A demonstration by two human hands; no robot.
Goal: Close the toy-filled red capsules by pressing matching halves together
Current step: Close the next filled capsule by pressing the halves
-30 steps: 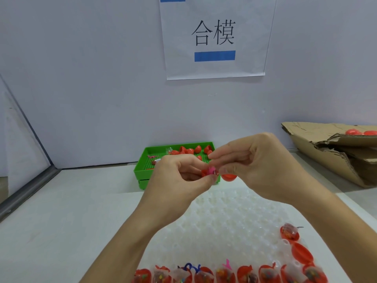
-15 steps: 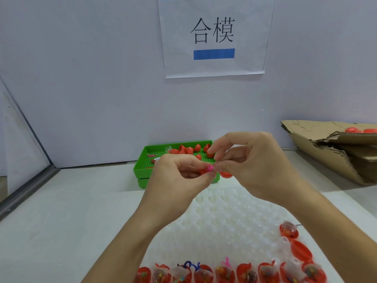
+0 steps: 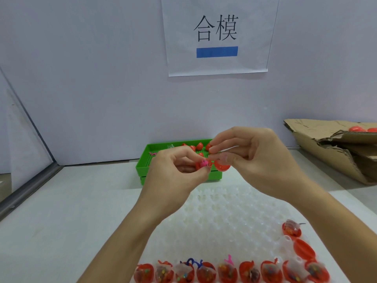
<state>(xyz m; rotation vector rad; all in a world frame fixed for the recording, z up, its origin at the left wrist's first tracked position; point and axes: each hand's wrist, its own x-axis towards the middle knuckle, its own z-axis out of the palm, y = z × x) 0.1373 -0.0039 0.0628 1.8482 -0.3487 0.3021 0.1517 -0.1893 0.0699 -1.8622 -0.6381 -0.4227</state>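
Notably, your left hand pinched the filled half while your right hand gripped the cap at 3 o'clock; the protruding pink toy risked jamming the seam.

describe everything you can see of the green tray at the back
The green tray is a shallow rectangular bin of what looks like glossy plastic, with low walls and a perforated grid floor. It sits flat on the white table near the back wall, seemingly stacked on a second green tray beneath. Several red capsules and a pink toy lie inside. Both hands partly hide its right side; neither visibly touches it.
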